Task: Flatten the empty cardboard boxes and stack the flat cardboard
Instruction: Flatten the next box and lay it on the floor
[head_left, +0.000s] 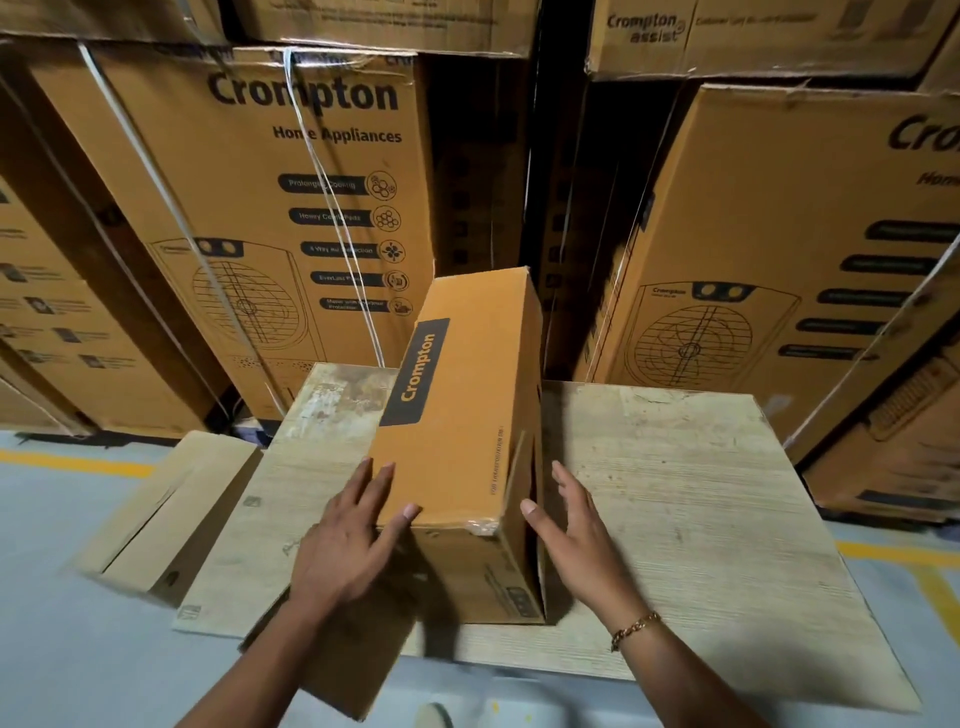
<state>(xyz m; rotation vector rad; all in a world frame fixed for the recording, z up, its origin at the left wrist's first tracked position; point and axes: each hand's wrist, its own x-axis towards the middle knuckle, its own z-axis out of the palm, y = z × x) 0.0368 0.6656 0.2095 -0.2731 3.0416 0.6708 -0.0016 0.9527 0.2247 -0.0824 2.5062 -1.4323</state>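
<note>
From the head view, a long brown box (457, 415) printed "Crompton" is lying on the pale wooden counter (675, 493), its near end pointing toward the person. A side flap is standing slightly ajar on its right.

The left hand (343, 535) is resting against the box's near left corner. Its fingers are lying straight along the side and the thumb is touching the top edge, so the grip is wide, not curling around anything.

The right hand (576, 530) (a gold bracelet (635, 629) is sitting on its wrist) is hovering just beside the box's right side. Its grip is wide and it is holding nothing.

A flattened piece of cardboard (171, 514) is lying at the counter's left edge. Tall printed cartons (291, 208) are standing stacked behind the counter.
</note>
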